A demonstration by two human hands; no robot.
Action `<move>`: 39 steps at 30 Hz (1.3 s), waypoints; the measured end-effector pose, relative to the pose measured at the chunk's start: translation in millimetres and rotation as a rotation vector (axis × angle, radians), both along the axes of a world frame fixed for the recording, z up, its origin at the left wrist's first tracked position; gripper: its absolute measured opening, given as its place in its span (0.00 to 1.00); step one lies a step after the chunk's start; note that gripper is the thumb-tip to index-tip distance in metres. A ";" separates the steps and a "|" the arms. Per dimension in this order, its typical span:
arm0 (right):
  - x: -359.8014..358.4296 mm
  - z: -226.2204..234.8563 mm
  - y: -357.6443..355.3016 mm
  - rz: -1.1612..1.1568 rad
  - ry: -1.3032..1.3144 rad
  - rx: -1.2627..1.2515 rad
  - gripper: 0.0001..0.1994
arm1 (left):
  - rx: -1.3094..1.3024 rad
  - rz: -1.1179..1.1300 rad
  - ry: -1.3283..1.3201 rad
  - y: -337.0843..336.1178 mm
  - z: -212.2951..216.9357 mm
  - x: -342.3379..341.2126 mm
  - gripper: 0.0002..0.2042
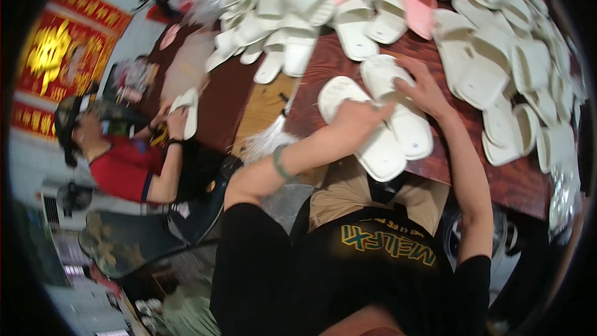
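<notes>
Two slippers (377, 149) at the table's (306, 101) near edge, toes away from you, long axes slanting far-left to near-right, your left hand's (359, 122) finger grip indeterminable, your right hand (425, 90) on one, fingers spread.

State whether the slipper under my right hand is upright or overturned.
Upright: the white slipper shows its footbed facing up, a small mark at its heel end.

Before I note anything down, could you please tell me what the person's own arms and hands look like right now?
Both arms come out of short black sleeves, with the forearms uncovered. A plain grey-green bangle rings the left one; nothing shows on the right. The left hand and right hand wear no gloves.
</notes>
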State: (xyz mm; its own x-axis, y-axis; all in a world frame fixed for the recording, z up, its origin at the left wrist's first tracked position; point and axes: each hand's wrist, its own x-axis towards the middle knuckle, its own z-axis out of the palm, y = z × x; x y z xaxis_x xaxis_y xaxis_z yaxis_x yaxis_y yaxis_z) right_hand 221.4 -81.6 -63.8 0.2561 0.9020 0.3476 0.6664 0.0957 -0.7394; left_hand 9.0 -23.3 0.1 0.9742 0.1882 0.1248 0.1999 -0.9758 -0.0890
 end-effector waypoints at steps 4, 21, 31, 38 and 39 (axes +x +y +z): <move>5.4 2.7 -6.4 -0.005 0.084 0.036 0.24 | 0.215 0.010 0.222 -3.5 2.3 30.6 0.15; 4.7 6.1 -10.7 -0.022 0.005 0.257 0.21 | 0.580 0.042 0.233 191.3 61.4 -103.8 0.02; 8.0 14.9 -9.5 -0.173 -0.189 0.477 0.09 | 0.163 0.184 -0.253 156.0 11.1 -61.3 0.11; 53.7 59.6 -23.8 -0.653 -0.829 0.041 0.18 | -0.431 -0.103 -0.727 64.8 45.7 18.3 0.12; 73.5 52.6 -26.8 -0.742 -1.041 0.001 0.20 | -0.963 0.054 -0.537 25.2 80.9 16.0 0.16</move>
State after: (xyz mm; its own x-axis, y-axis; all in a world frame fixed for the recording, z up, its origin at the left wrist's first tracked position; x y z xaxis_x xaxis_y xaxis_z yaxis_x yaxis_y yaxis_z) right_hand 294.9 -108.4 -11.1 0.3035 0.6598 0.6874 0.8223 -0.5458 0.1609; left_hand 25.0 1.9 81.0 0.8246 0.4745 0.3080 0.0289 -0.5792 0.8147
